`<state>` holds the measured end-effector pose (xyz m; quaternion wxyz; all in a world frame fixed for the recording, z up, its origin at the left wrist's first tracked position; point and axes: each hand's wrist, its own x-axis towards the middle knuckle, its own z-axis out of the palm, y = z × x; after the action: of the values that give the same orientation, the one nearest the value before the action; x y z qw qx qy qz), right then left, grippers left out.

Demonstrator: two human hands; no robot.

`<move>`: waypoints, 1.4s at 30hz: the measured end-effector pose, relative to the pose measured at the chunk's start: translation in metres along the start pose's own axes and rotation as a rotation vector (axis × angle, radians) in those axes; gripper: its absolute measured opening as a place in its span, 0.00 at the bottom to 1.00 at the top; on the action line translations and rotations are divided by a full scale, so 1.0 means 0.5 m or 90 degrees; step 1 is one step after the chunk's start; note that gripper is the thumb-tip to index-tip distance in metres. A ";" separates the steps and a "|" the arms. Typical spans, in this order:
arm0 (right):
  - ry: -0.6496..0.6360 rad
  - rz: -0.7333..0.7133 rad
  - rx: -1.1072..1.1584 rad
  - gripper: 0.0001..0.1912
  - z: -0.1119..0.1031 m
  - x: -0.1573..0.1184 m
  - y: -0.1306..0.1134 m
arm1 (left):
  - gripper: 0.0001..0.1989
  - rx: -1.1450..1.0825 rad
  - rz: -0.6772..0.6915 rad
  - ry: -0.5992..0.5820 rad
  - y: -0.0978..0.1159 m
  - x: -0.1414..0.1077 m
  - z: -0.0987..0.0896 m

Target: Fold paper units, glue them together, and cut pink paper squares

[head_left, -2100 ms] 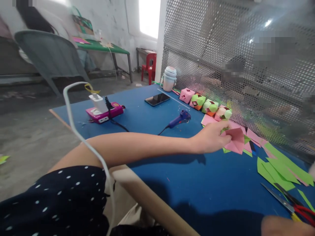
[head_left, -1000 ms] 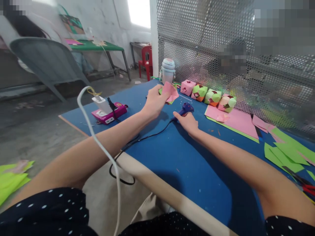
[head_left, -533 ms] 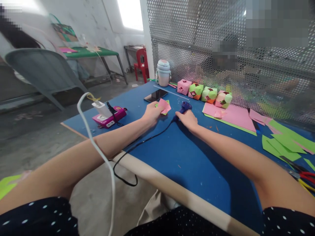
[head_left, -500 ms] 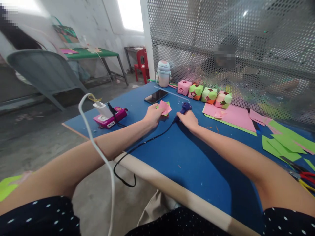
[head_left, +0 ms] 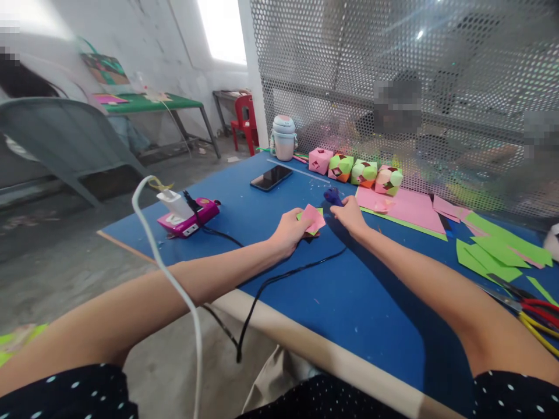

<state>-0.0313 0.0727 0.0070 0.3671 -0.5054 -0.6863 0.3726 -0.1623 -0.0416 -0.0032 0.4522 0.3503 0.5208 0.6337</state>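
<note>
Pinched in my left hand (head_left: pixel 290 231) is a small folded paper piece (head_left: pixel 315 219), pink on top with green and dark brown layers showing beneath. My right hand (head_left: pixel 350 215) is closed on a dark blue glue gun (head_left: pixel 333 196), just right of the paper piece; the palm hides part of its body. A black cord (head_left: pixel 301 269) runs from under this hand across the tabletop and dips over the front edge. Both hands are above the blue table (head_left: pixel 314 326), a short gap apart.
Several folded paper cubes (head_left: pixel 340 167) line the back by a perforated metal screen. A phone (head_left: pixel 271 177) and a lidded bottle (head_left: pixel 283 138) sit left of them. Pink sheets (head_left: pixel 406 212), green scraps (head_left: pixel 498 250) and scissors (head_left: pixel 530 305) lie right. A magenta power strip (head_left: pixel 188 218) stands left.
My left hand has moved right with the paper piece, closer to the glue gun. The glue gun has turned in my right hand, and its cord has swung right.
</note>
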 end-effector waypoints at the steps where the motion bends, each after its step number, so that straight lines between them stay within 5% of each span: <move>1: 0.013 -0.005 0.012 0.17 -0.015 -0.005 0.004 | 0.07 0.008 0.001 -0.006 0.001 -0.004 -0.002; 7: 0.035 -0.068 0.088 0.06 -0.125 -0.094 0.011 | 0.06 0.192 0.126 0.002 0.017 -0.017 -0.010; 10: -0.020 -0.115 0.096 0.12 -0.169 -0.163 0.007 | 0.06 0.265 0.160 0.024 0.029 -0.025 -0.001; 16: 0.013 -0.156 0.095 0.12 -0.195 -0.256 0.008 | 0.04 0.297 0.147 0.009 0.041 -0.068 0.053; 22: 0.001 -0.098 0.149 0.17 -0.201 -0.277 0.021 | 0.04 0.336 0.152 -0.069 0.039 -0.130 0.133; 29: 0.089 -0.116 0.148 0.12 -0.242 -0.312 0.043 | 0.04 0.300 0.110 -0.144 0.019 -0.167 0.202; 42: 0.118 -0.107 0.134 0.13 -0.277 -0.336 0.071 | 0.07 0.245 0.029 -0.314 0.014 -0.153 0.249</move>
<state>0.1425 -0.0629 0.0173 0.5092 -0.4374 -0.6466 0.3624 -0.0233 -0.0712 0.0319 0.4762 0.5843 0.4977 0.4292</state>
